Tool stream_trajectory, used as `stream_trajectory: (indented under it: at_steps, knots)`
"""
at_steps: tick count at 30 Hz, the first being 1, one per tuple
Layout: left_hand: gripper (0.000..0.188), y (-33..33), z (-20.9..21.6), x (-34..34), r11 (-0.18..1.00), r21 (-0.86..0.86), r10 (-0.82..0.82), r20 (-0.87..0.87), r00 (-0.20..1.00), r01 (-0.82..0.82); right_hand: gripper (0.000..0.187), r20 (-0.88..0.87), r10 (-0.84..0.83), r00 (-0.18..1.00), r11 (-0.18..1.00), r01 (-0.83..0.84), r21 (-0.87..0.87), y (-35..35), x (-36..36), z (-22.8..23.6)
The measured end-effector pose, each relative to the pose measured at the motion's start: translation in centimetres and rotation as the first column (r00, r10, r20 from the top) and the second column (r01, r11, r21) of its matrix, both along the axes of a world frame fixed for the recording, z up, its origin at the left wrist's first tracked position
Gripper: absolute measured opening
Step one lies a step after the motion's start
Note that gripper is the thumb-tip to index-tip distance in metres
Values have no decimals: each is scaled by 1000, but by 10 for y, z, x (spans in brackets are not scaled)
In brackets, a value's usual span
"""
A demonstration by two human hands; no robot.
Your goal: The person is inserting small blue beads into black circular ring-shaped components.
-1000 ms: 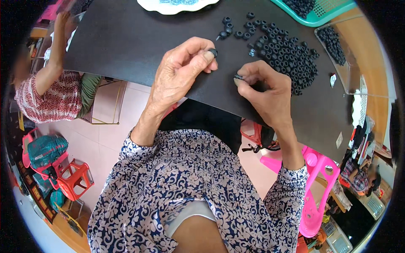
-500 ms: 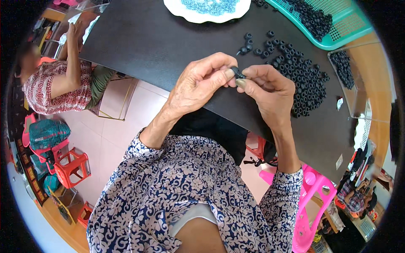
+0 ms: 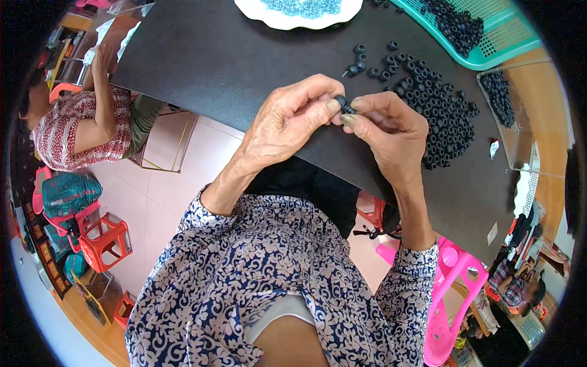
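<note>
Above the table's near edge, my left hand (image 3: 292,120) pinches a small round black bead-like piece (image 3: 340,100) between thumb and fingers. Close against it, my right hand (image 3: 394,131) is closed too, its thumb and forefinger on another small black piece (image 3: 348,110). The fingertips partly hide both pieces, and I cannot tell whether they are joined. Just beyond my right hand spreads a pile of black pieces with holes (image 3: 445,131). A short row of such pieces (image 3: 361,57) lies apart, with a thin pale tip (image 3: 345,74) sticking out at its near end.
A white scalloped plate (image 3: 299,23) with blue bits stands at the far side. A green basket (image 3: 489,60) and a clear tray (image 3: 520,147), both holding black pieces, stand at the right. Another person (image 3: 85,122) sits at left. A pink chair (image 3: 452,293) is at lower right.
Both hands keep nearly the same place and pinch, with only slight finger movement on the black pieces. The seated person at left has shifted their raised arm a little.
</note>
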State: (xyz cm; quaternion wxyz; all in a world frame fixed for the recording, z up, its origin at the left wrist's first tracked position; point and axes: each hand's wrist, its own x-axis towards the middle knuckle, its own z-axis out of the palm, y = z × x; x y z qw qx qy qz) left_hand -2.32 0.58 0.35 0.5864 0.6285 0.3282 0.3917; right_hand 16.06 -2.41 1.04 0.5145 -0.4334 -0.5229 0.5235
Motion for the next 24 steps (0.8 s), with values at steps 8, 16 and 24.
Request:
stream_trajectory:
  at_steps: [8, 16, 24]
  knots:
    - [14, 0, 1, 0, 999, 52, -12, -31, 999, 14, 14, 4, -5, 1000, 998, 4, 70, 1, 2, -6]
    - [15, 1, -5, 2, 997, -40, -59, -12, 998, 58, 13, 89, 25, 996, 996, -33, 88, 2, 7, -4]
    - [19, 4, -5, 0, 993, 53, -107, -49, 993, 109, 16, 216, 107, 971, 980, -140, 143, 4, 15, 2]
